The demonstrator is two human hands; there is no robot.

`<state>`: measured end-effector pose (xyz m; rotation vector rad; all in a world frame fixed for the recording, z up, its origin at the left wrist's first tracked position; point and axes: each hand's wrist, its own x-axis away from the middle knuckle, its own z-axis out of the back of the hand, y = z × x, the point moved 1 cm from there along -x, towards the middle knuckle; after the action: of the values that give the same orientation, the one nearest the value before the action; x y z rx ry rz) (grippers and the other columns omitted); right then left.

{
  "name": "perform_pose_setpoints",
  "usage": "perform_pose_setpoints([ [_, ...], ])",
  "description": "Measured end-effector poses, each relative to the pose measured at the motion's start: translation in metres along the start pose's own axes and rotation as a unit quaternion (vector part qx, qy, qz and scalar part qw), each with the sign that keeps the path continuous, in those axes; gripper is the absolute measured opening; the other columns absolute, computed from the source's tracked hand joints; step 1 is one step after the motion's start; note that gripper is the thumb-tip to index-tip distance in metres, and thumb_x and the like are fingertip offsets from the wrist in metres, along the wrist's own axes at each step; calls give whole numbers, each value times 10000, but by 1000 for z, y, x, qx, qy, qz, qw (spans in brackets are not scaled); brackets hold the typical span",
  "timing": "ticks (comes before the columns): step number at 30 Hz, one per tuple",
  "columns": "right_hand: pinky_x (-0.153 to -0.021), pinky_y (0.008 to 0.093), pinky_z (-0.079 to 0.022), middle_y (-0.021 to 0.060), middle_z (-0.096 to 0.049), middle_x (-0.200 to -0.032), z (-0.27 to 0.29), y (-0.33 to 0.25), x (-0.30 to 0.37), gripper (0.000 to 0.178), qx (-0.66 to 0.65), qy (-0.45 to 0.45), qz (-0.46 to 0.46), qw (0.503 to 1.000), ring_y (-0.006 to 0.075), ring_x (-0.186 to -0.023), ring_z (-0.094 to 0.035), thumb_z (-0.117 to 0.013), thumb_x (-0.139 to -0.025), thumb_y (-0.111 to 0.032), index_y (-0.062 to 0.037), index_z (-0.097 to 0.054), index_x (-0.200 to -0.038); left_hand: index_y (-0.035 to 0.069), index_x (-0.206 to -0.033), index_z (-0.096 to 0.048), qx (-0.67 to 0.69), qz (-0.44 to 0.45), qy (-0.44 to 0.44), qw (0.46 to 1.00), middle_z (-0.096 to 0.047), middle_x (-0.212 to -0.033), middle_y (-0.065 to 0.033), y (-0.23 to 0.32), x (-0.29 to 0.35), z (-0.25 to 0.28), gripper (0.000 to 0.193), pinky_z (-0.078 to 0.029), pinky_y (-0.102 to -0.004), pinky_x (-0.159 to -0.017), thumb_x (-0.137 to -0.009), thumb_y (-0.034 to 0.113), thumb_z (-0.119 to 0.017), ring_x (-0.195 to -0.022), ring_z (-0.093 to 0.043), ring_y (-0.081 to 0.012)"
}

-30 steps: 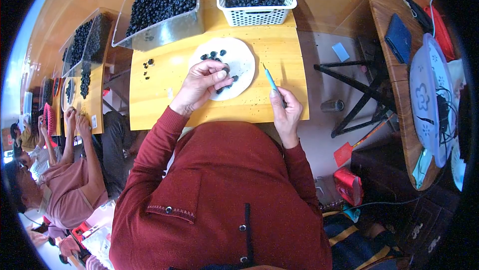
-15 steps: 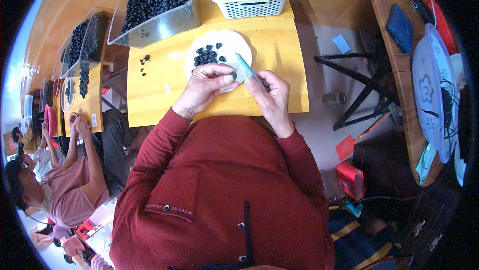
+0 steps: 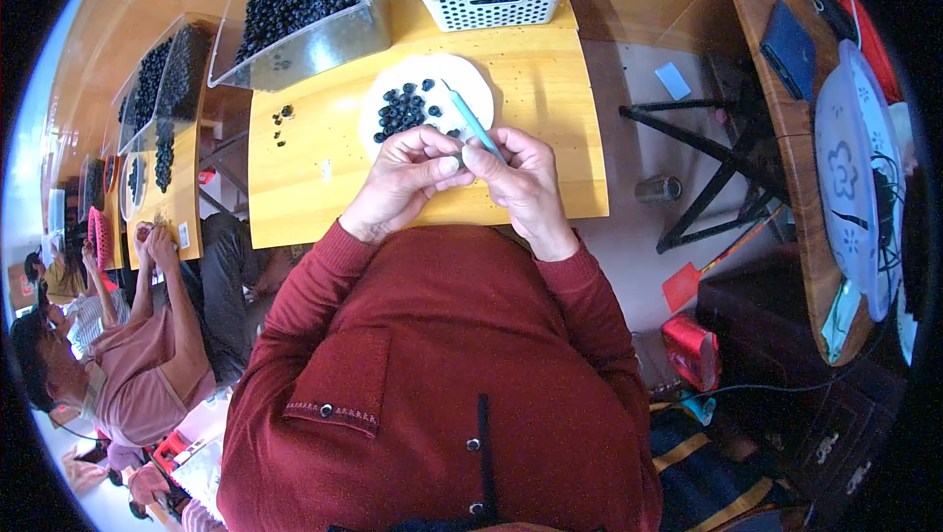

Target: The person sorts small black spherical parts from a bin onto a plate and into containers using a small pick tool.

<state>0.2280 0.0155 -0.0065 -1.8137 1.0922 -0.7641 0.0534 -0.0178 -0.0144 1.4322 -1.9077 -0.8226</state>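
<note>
- While both bare hands meet over the near edge of a round white plate [image 3: 478, 82], their fingertips touch or nearly touch; exactly which, I cannot tell.
- The left hand [image 3: 415, 173] is closed narrow, thumb against fingers, pinching a small dark round berry [image 3: 463, 161] that the fingertips mostly hide.
- The right hand [image 3: 521, 176] grips a slim light-blue pen-shaped tool [image 3: 469, 116], its thin tip slanting up and to the left over the plate, away from the body; the right thumb is beside the pinched berry.
- On the plate, a cluster of blue-black berries [image 3: 401, 117] lies left of the tool, with a few loose ones nearer its middle.
- The plate rests on a yellow wooden table [image 3: 305, 203]; a few dark bits [image 3: 283, 114] lie on the wood to its left.
- Beyond the plate are a clear plastic bin [image 3: 329, 56], left, and a white perforated plastic basket [image 3: 499, 13], right, both heaped with similar berries.
- The person wears a dark red knitted cardigan [image 3: 432, 336].
- Far left, a co-worker in a dusty-pink top [image 3: 147, 385] sits at another table, hands together.
</note>
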Motion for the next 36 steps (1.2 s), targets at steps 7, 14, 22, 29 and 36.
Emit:
perform_pose_setpoints([
  [7, -439, 181, -264, -63, -513, -654, 7, 2, 3, 227, 50, 21, 43, 998, -3, -495, -365, -704, -914, -211, 4, -657, -968, 11, -1065, -642, 37, -22, -12, 999, -686, -1039, -102, 10, -5, -5, 156, -580, -351, -894, -910, 32, -650, -962, -677, -194],
  [14, -542, 247, -425, 23, -625, -688, 13, -7, 20, 258, 232, 38, 127, 964, 63, -623, -537, -677, -929, -218, 34, -680, -983, 25, -1070, -658, 53, -30, 16, 998, -686, -1003, -92, 7, -4, 4, 160, -586, -374, -888, -912, 50, -653, -922, -677, -178],
  [22, -531, 289, -446, 103, -652, -710, 18, -6, 27, 253, 316, 33, 175, 932, 148, -591, -598, -689, -913, -228, 16, -692, -978, 29, -1071, -659, 49, -26, 52, 997, -684, -1004, -96, 11, -3, -1, 156, -588, -369, -883, -918, 53, -645, -921, -679, -187],
  [29, -541, 303, -460, 119, -652, -741, 18, -6, 28, 247, 315, 44, 204, 926, 176, -617, -623, -707, -898, -227, 6, -694, -979, 26, -1068, -651, 47, -36, 48, 997, -680, -1031, -95, 11, -5, -3, 148, -588, -357, -884, -924, 59, -639, -944, -677, -199],
  [36, -533, 306, -460, 110, -642, -724, 21, 0, 28, 248, 323, 61, 243, 913, 179, -602, -614, -734, -875, -212, 10, -691, -978, 27, -1064, -644, 50, -31, 49, 997, -677, -1030, -91, 9, -4, -3, 139, -589, -353, -880, -929, 56, -633, -937, -674, -187],
])
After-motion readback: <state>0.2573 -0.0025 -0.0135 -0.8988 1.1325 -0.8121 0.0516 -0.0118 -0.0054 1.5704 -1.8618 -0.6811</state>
